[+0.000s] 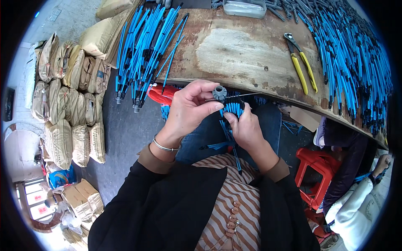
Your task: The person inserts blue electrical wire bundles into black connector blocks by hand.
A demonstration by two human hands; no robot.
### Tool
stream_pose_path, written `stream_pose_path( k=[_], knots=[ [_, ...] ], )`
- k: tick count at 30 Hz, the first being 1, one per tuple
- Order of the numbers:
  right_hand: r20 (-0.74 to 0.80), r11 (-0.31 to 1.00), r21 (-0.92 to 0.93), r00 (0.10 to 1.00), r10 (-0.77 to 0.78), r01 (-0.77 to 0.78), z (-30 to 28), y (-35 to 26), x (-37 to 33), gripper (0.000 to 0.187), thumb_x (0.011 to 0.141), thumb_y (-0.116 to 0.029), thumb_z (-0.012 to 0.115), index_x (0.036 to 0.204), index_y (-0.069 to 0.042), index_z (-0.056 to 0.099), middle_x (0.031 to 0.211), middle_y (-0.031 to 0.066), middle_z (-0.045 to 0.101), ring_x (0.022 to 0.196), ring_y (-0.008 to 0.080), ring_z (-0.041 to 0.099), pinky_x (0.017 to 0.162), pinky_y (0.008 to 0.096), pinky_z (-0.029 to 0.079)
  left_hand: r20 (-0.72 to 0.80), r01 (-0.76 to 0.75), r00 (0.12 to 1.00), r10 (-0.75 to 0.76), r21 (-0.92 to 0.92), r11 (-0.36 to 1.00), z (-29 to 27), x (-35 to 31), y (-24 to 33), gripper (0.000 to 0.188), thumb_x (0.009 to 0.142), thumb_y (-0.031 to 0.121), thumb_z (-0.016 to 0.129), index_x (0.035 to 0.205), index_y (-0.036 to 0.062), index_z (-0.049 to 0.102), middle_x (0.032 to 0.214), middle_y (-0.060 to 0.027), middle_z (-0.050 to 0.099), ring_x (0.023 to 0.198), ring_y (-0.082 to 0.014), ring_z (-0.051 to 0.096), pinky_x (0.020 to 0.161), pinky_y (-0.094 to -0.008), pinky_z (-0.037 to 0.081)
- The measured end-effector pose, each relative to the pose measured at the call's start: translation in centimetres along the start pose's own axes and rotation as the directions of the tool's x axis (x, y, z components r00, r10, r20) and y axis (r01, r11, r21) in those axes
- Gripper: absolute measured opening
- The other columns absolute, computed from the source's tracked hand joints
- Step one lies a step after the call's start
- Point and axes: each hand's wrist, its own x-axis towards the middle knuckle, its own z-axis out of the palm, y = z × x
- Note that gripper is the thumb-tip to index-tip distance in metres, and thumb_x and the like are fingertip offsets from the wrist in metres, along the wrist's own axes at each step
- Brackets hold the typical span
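Note:
My left hand (187, 109) pinches a grey, round, notched plastic hub (219, 92) with a hole in its middle, held just off the table's near edge. A thin wire (245, 95) runs out from the hub to the right. My right hand (247, 129) is closed on a bunch of thin blue rods with black ends (233, 109), which look like umbrella ribs. Their upper ends come close beside the hub; whether they touch it I cannot tell. More of the blue rods hang down over my lap.
On the wooden table (234, 50) lie yellow-handled pliers (302, 67), a clear plastic box (244, 8) and a large pile of blue rods (356, 58). Another bundle (146, 50) overhangs at left. Sacks (69, 104) are stacked leftward. A red stool (316, 171) and another person (347, 167) are at right.

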Motion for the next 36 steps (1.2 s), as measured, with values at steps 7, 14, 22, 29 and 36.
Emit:
stream_pose_path(
  k=[7, 14, 22, 29, 36],
  knots=[
    [0.004, 0.997, -0.071, 1.0, -0.002, 0.002, -0.3, -0.5, 0.0, 0.038, 0.083, -0.021, 0.059, 0.106, 0.006, 0.044, 0.076, 0.0248, 0.06, 0.071, 0.0412, 0.06, 0.063, 0.0453, 0.048, 0.018, -0.111, 0.994, 0.11, 0.08, 0.991, 0.0, 0.1, -0.3, 0.039, 0.07, -0.006, 0.069, 0.106, -0.0005, 0.056, 0.098, -0.0031, 0.05, 0.08, -0.0056, 0.053, 0.068, -0.019, 0.046],
    [0.038, 0.998, 0.019, 0.998, -0.057, 0.057, -0.8, -0.7, 0.2, 0.034, 0.085, -0.022, 0.056, 0.104, 0.005, 0.045, 0.078, 0.0245, 0.06, 0.073, 0.0411, 0.059, 0.063, 0.0451, 0.047, -0.071, -0.152, 0.985, 0.158, 0.08, 0.985, 0.3, -0.5, -0.9, 0.039, 0.07, -0.004, 0.069, 0.107, 0.0004, 0.058, 0.09, -0.0006, 0.051, 0.074, -0.0048, 0.049, 0.067, -0.0185, 0.044],
    [0.117, 0.992, 0.062, 0.986, -0.117, 0.111, -1.6, -0.9, 0.9, 0.032, 0.088, -0.025, 0.051, 0.1, 0.005, 0.046, 0.078, 0.0252, 0.058, 0.075, 0.0427, 0.058, 0.064, 0.0457, 0.044, -0.027, -0.128, 0.991, 0.128, 0.001, 0.992, -0.1, -0.6, -0.3, 0.039, 0.071, -0.003, 0.069, 0.108, -0.0006, 0.059, 0.084, 0.0008, 0.05, 0.073, -0.0051, 0.048, 0.066, -0.0185, 0.042],
    [0.158, 0.984, 0.138, 0.978, -0.137, 0.115, -1.7, 0.1, 2.0, 0.033, 0.088, -0.024, 0.051, 0.096, 0.007, 0.045, 0.074, 0.025, 0.057, 0.073, 0.0429, 0.056, 0.063, 0.0463, 0.043, -0.076, -0.123, 0.987, 0.139, 0.185, 0.975, 0.6, -0.8, -0.2, 0.038, 0.073, -0.003, 0.068, 0.109, -0.0015, 0.058, 0.089, -0.0003, 0.052, 0.078, -0.0062, 0.052, 0.071, -0.0195, 0.044],
    [0.194, 0.972, 0.127, 0.956, -0.222, 0.2, -1.9, 0.1, 2.0, 0.032, 0.087, -0.022, 0.053, 0.095, 0.007, 0.044, 0.072, 0.025, 0.056, 0.072, 0.0429, 0.056, 0.061, 0.0465, 0.043, -0.072, -0.005, 0.997, 0.002, -0.042, 0.999, -0.4, -0.5, -0.2, 0.038, 0.072, -0.004, 0.067, 0.109, -0.0026, 0.058, 0.089, -0.0002, 0.053, 0.079, -0.0061, 0.052, 0.072, -0.0193, 0.044]
  ],
)
